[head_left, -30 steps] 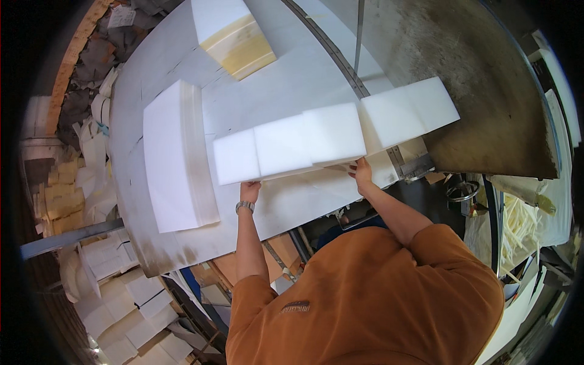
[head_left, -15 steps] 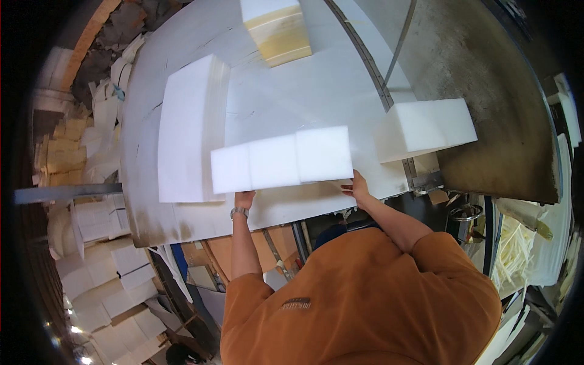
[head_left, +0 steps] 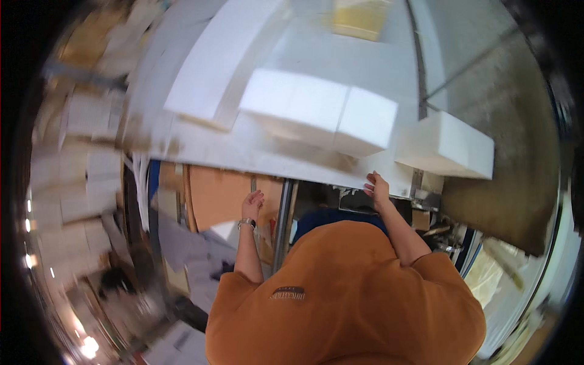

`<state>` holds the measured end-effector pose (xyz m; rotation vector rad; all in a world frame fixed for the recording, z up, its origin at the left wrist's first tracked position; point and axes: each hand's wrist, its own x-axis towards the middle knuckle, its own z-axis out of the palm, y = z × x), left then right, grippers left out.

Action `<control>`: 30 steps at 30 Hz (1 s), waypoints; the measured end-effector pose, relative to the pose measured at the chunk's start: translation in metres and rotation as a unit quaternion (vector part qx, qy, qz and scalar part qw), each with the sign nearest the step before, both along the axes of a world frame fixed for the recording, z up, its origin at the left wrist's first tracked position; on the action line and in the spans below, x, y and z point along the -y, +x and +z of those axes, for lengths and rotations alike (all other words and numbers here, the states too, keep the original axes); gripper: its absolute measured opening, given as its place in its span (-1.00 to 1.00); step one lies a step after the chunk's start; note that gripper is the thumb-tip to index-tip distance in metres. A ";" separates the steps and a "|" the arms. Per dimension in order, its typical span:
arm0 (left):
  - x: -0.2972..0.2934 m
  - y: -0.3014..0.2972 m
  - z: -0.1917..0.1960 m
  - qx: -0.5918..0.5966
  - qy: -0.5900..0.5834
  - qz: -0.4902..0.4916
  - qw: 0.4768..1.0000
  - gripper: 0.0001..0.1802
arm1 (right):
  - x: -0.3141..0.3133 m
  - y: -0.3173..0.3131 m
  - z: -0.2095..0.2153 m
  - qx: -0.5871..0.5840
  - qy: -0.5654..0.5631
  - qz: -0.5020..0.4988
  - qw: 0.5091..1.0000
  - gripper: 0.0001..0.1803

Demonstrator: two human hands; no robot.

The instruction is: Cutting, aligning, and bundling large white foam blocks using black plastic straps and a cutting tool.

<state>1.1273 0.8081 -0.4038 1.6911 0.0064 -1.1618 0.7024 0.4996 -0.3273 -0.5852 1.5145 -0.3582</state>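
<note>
Pale tabletop (head_left: 304, 52) stretches ahead, bearing a long white slab (head_left: 222, 58) and, just right of it, a row of white blocks (head_left: 316, 109) near the front edge — left hand (head_left: 250, 208) and right hand (head_left: 379, 190) hold nothing, fingers (head_left: 255, 196) loosely parted.

The middle blocks (head_left: 304, 100), right block (head_left: 450, 143) and left block (head_left: 222, 58) are white, the top block (head_left: 358, 23) yellow, on a pale blue-grey table (head_left: 328, 55). The panel (head_left: 511, 194) is mottled grey and dark brown. The shirt (head_left: 353, 292) is orange-brown with a small dark-and-pale chest print (head_left: 288, 294), the watch (head_left: 246, 224) silver, the board (head_left: 220, 198) tan-orange.
</note>
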 end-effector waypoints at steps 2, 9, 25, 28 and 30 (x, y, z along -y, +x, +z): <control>-0.061 -0.049 0.002 0.006 0.044 0.007 0.999 -0.56 | 0.000 -0.014 -0.007 -0.009 -0.034 0.018 0.999 -0.41; -0.311 -0.259 0.017 -0.036 0.194 0.170 0.966 -0.67 | -0.039 -0.024 0.019 0.091 -0.025 0.145 0.985 -0.49; -0.495 -0.313 -0.045 0.003 0.101 0.322 0.941 -0.81 | -0.188 -0.174 -0.032 -0.028 0.066 0.310 0.948 -0.67; -0.525 -0.231 -0.084 0.109 0.299 0.082 0.945 -0.65 | -0.197 -0.233 -0.036 0.009 -0.173 0.509 0.843 -0.75; -0.570 -0.188 -0.099 0.177 0.382 0.081 0.903 -0.59 | -0.244 -0.199 -0.012 -0.212 -0.018 0.323 0.922 -0.79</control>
